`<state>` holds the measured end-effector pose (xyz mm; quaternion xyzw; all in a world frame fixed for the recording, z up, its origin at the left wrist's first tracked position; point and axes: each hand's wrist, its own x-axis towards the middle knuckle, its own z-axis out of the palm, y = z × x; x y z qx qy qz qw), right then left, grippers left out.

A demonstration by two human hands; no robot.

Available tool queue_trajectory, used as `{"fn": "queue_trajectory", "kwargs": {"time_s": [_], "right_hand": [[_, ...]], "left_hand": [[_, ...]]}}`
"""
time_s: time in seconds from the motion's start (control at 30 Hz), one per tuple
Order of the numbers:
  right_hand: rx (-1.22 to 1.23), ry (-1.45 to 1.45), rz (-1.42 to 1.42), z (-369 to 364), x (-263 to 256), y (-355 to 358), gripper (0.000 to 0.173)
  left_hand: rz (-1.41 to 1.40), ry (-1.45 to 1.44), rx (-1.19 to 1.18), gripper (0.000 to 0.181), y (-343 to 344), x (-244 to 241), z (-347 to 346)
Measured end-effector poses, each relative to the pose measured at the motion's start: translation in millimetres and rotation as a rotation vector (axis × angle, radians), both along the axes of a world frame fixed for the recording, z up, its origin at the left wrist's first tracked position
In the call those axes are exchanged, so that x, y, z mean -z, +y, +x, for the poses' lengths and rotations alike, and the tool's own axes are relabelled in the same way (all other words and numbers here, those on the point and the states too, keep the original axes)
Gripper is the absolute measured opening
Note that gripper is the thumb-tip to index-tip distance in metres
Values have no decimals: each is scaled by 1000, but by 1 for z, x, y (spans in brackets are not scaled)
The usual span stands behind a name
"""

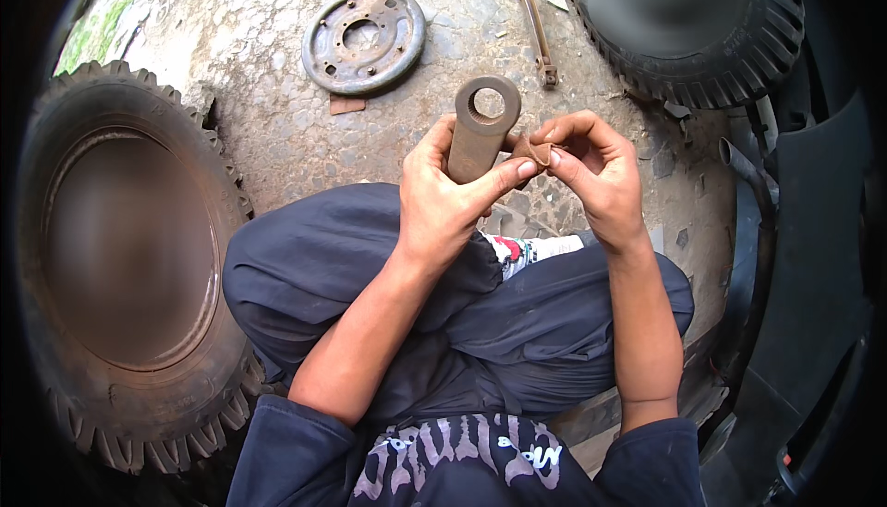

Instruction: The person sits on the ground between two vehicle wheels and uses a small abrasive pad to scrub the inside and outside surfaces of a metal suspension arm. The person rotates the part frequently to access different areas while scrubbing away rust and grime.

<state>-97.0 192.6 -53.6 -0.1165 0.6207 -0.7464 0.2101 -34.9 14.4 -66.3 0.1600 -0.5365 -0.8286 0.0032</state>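
My left hand (443,195) grips a rusty metal arm (478,150) with a splined round hole at its upper end; the lower end is hidden behind my fingers. Between the fingertips of both hands is a small folded brown piece, apparently sandpaper (533,153). My right hand (599,174) pinches its right side, and my left thumb presses on its left edge. Both hands are held above my crossed legs.
A rusty round metal plate (315,49) lies ahead on the cracked stone floor, by a small brown piece (346,104). Farther right lies a rusty metal rod (533,29). Knobbly tyres stand at left (138,396) and upper right (769,42). Dark vehicle bodywork (811,243) borders the right.
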Motion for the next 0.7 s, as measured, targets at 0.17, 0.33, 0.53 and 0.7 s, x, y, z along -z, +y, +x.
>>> {"fn": "queue_trajectory", "kwargs": {"time_s": [0.17, 0.33, 0.53, 0.7], "right_hand": [[-13, 19, 47, 2, -8, 4, 10], [-5, -9, 91, 0, -7, 5, 12], [131, 68, 180, 1, -1, 1, 15], [174, 89, 188, -1, -4, 1, 23]], "left_hand": [[33, -24, -87, 41, -5, -1, -1], [17, -53, -151, 39, -7, -1, -1], [-23, -51, -144, 38, -5, -1, -1], [-65, -63, -156, 36, -5, 1, 1]]}}
